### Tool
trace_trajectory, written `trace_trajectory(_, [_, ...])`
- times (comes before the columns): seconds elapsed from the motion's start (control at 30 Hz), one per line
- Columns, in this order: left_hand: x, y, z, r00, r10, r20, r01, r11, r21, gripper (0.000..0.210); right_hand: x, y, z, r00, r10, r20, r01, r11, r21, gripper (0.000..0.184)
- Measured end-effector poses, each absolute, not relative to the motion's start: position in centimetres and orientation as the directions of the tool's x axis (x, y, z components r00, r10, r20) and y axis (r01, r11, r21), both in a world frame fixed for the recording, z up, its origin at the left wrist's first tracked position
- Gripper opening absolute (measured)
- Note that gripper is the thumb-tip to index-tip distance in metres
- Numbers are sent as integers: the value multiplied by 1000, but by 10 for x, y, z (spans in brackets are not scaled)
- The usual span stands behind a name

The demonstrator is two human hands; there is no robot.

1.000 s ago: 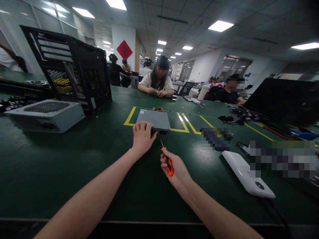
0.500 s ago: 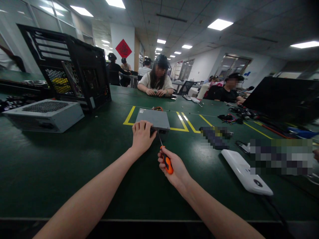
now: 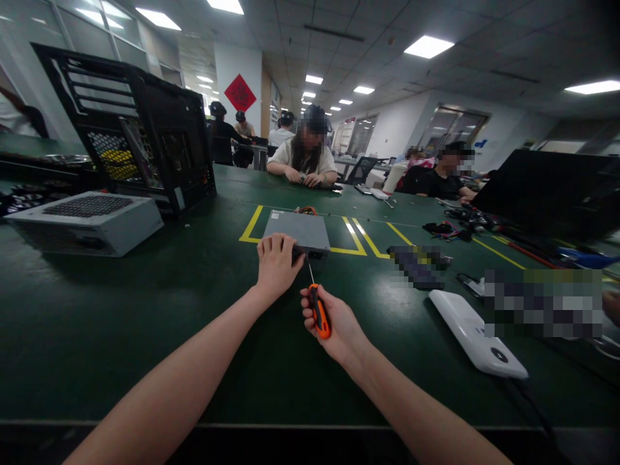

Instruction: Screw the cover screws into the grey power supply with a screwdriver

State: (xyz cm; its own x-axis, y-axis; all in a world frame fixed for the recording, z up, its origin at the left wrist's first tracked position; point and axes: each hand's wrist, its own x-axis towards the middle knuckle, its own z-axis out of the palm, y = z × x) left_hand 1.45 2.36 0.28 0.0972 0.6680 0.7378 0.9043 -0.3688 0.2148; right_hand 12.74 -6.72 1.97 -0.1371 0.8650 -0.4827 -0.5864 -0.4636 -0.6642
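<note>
A flat grey computer power supply lies within a yellow-taped area, with coloured wires at its far side. My left hand grips its near left corner, fingers bent over the top and thumb at the near side. In my right hand is an orange and black screwdriver, fingers closed round the handle. Its thin shaft points up and away, and the tip meets the near face of the power supply beside my left thumb. Whatever the tip touches is too small to make out.
A larger grey power supply and a black computer case stand at left. To the right are a white power bank, cable bundles and a dark monitor. Across the green table sits a person.
The screwdriver handle has turned in my right hand and shifted slightly left; my right fingers have moved with it. My left hand and the power supply have stayed put.
</note>
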Motion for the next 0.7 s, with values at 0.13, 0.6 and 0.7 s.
trace_trajectory(0.13, [15, 24, 3, 95, 672, 734, 907, -362, 214, 27, 127, -66, 20, -154, 873, -462, -603, -454, -656, 19])
trace_trajectory(0.6, [14, 25, 2, 102, 667, 738, 909, -364, 204, 27, 127, -67, 20, -114, 885, -451, -626, -416, -659, 13])
trace_trajectory(0.7, [15, 24, 2, 100, 667, 738, 907, -366, 208, 27, 128, -67, 20, -107, 884, -455, -613, -419, -670, 18])
